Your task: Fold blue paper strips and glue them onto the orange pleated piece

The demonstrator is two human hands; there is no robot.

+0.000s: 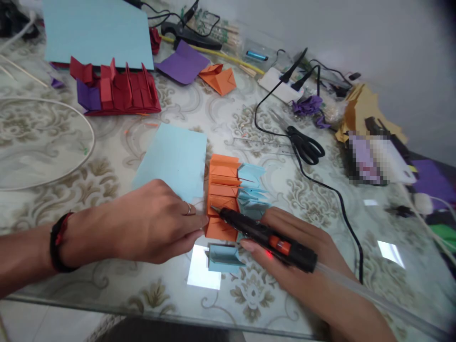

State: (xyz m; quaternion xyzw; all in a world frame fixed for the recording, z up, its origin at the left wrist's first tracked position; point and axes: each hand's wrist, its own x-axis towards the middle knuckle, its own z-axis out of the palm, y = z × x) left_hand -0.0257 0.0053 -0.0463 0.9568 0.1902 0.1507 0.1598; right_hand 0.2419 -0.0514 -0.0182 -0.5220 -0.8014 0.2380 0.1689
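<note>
A black glue gun (263, 232) with a clear glue stick at its rear is held in my right hand (299, 266), its tip over the orange folded paper piece (223, 192). Light blue folded pieces (252, 202) are joined along the orange piece's right side. My left hand (156, 221) has its fingers pressed together at the orange piece's lower left edge; what lies between the fingertips is hidden. Just below the orange piece rests a separate light blue folded piece (225, 258). A flat light blue sheet (174, 159) lies behind my left hand.
Red and purple folded paper (124, 90) stands at the back left, by a large blue sheet (96, 33). Black scissors (305, 144), a cable (338, 194) and a white power strip (281, 85) are to the right. A wire hoop (93, 137) lies left.
</note>
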